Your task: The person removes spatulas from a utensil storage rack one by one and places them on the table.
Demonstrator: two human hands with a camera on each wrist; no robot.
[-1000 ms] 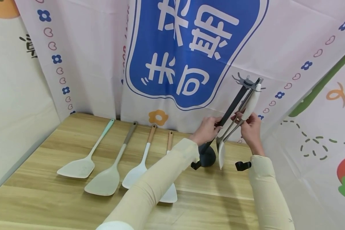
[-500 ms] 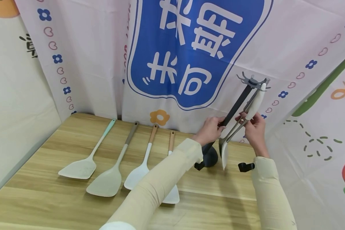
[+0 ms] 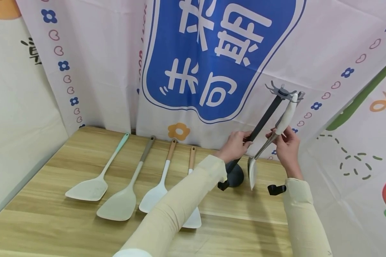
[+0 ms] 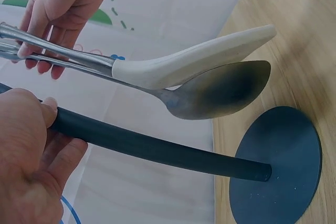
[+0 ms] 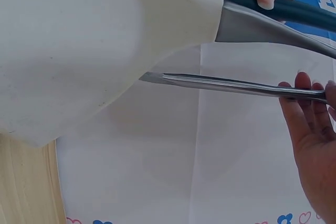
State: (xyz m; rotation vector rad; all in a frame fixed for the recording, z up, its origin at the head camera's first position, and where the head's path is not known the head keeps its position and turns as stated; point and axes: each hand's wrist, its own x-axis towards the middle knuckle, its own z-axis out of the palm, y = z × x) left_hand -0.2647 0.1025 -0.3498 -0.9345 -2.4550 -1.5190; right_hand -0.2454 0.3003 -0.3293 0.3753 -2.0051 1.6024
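Note:
My left hand grips the black pole of a utensil stand, which has a hooked ring on top and a round base on the table. My right hand pinches the shaft of a metal turner. Its broad steel head hangs above the table. Against it is a white-headed spatula with a white handle, whose upper end is at the stand's ring. Whether that spatula rests on a hook cannot be told.
On the wooden table several spatulas lie in a row: one with a mint handle, a grey-green one, and wooden-handled white ones. The left sleeve covers part of the last. A printed curtain hangs behind.
My right hand has shifted slightly right, and the metal turner has swung in behind the white-handled spatula, its handle end a little lower. My left hand stays on the pole.

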